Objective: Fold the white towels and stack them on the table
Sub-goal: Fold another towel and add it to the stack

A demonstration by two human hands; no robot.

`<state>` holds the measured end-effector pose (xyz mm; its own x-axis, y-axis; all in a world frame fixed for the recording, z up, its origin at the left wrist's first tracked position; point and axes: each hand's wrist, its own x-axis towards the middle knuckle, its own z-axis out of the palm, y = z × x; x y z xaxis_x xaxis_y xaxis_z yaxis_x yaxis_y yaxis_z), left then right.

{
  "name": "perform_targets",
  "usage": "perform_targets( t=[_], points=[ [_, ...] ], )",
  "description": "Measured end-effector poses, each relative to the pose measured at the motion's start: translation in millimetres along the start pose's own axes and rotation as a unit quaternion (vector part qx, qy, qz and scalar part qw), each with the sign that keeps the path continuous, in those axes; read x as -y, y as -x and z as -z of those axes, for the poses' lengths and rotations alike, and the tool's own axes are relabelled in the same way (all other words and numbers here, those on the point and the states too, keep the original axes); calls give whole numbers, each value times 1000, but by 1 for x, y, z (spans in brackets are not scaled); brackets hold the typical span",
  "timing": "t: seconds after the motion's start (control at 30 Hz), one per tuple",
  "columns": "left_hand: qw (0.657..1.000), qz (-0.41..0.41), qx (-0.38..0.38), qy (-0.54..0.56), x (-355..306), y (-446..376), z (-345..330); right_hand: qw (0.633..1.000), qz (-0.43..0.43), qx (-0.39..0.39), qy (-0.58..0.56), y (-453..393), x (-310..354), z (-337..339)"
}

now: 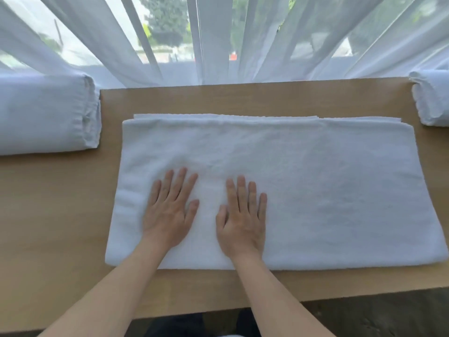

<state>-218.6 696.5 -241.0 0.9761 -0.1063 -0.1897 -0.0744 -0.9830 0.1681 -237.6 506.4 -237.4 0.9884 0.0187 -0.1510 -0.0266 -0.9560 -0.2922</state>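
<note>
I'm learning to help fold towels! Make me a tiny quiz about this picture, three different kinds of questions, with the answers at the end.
1. True or false: both hands, the left hand and the right hand, lie flat on the wide white folded towel.
2. Pick one: the hands rest nearer the towel's (A) left end, (B) right end.
3. Fill in: the big bundle of white cloth sits at the ______ edge of the light wooden table.

Key: 1 true. 2 A. 3 left; a smaller white cloth bundle sits at the right edge.
</note>
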Motion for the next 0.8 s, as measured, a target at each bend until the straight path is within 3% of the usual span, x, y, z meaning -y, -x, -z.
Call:
perform_targets(
  t=[0.23, 0.47, 0.53, 0.67, 0.8],
  points=[
    [998, 51, -11, 16, 65, -62, 24, 999, -5, -38, 23, -3, 0, -7],
    [994, 94, -5, 50, 81, -128, 43, 998, -2, -65, 23, -5, -1, -9],
    [994, 79, 0, 69, 57, -117, 42, 997, -7, -71, 23, -5, 0, -8],
    [995, -81, 16, 60, -15, -27, 10, 997, -6, -76, 27, -6, 1, -8],
    [997, -72, -7, 24, 8, 32, -9, 997, -6, -71, 30, -5, -1, -9]
  ],
)
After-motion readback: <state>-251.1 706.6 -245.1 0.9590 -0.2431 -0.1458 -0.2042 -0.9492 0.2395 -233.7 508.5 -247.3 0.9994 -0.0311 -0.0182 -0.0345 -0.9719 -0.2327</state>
